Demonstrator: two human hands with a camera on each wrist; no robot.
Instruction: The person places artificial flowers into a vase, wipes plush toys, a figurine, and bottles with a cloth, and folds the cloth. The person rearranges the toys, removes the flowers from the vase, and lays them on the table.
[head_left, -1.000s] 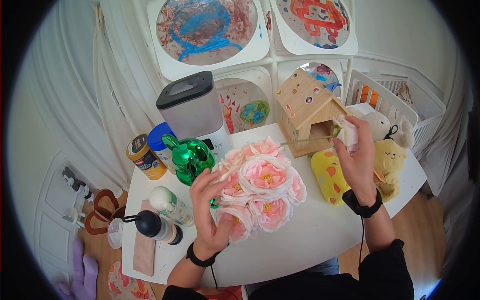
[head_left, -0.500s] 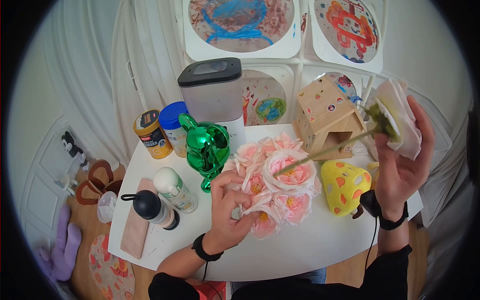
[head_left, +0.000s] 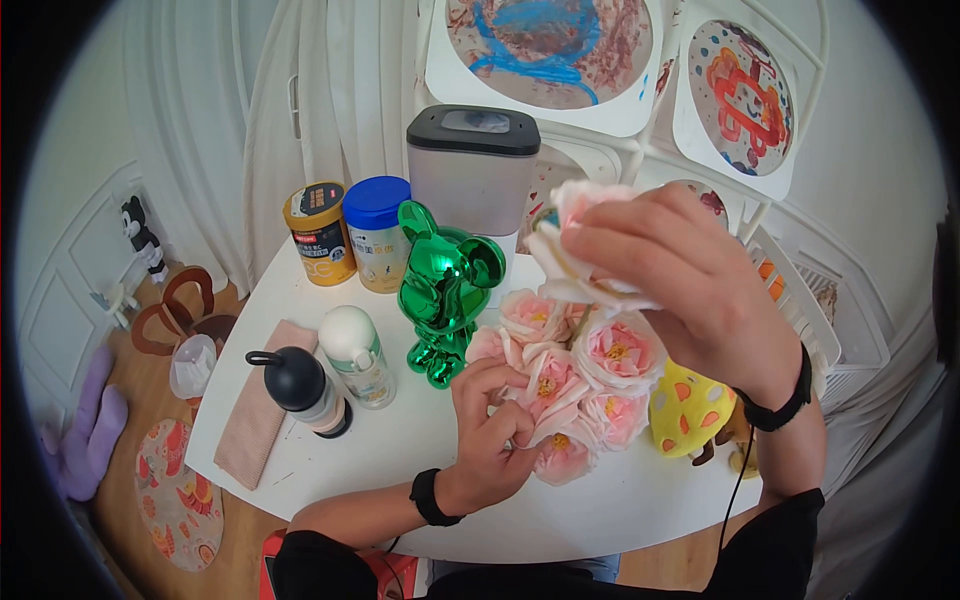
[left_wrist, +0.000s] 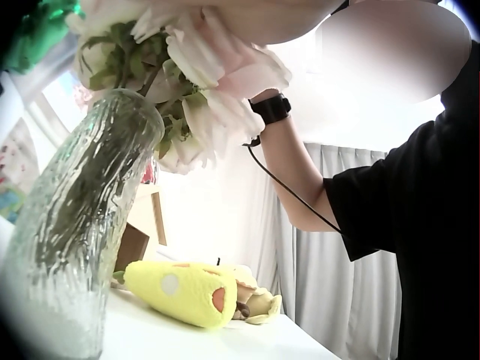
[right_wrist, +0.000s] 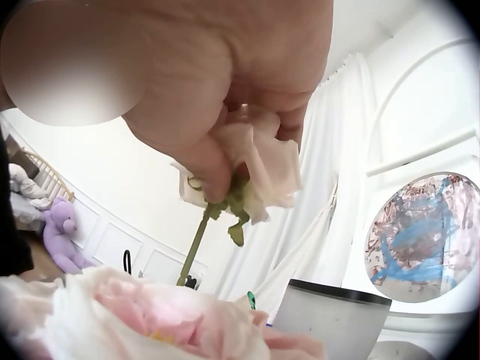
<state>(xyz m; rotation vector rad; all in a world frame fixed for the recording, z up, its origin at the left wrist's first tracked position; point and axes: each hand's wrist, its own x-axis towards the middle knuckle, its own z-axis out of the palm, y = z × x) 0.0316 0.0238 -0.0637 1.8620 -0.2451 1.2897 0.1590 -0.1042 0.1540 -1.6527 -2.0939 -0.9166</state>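
Several pink flowers form a bunch above the table, and their green stems run into a ribbed glass vase. At the bunch's near left edge, my left hand has its fingers curled on the petals of one bloom. My right hand is raised above the bunch and grips a single pale rose by its head. The right wrist view shows the thumb at the base of this rose, its green stem pointing down behind the nearer blooms. The stem's lower end is hidden there.
A shiny green bear figure stands left of the flowers. Behind it are two tubs and a lidded container. Two bottles and a pink cloth lie further left. A yellow plush sits on the right.
My right hand has swung left from beside the bunch to above it, carrying the single rose, whose stem has turned downward. My left hand stays at the blooms. The head view has shifted.
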